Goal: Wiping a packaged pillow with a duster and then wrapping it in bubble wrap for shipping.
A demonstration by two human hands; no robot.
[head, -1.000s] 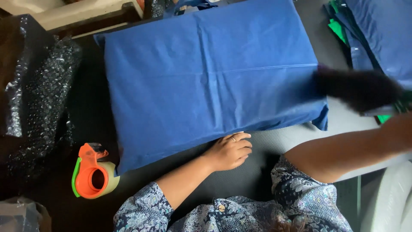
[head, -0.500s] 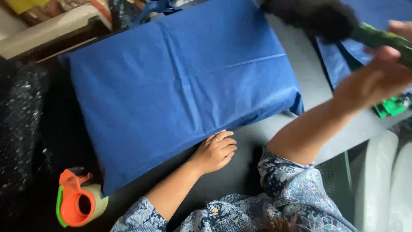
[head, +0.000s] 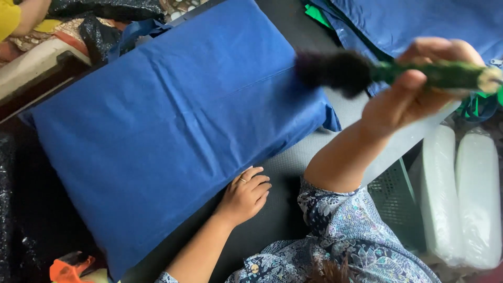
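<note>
Our right hand (head: 419,86) is raised in front of us, fingers wrapped tight around the green handle of a brush (head: 377,72), whose dark bristle head juts out to the left of the fist, above the near right corner of the blue cushion (head: 167,131). Our left hand (head: 245,195) rests flat on the dark table (head: 272,220), fingers loosely together and holding nothing, its fingertips just touching the cushion's near edge. The cushion lies slanted across the table. An orange tape dispenser (head: 70,267) shows at the bottom left corner.
</note>
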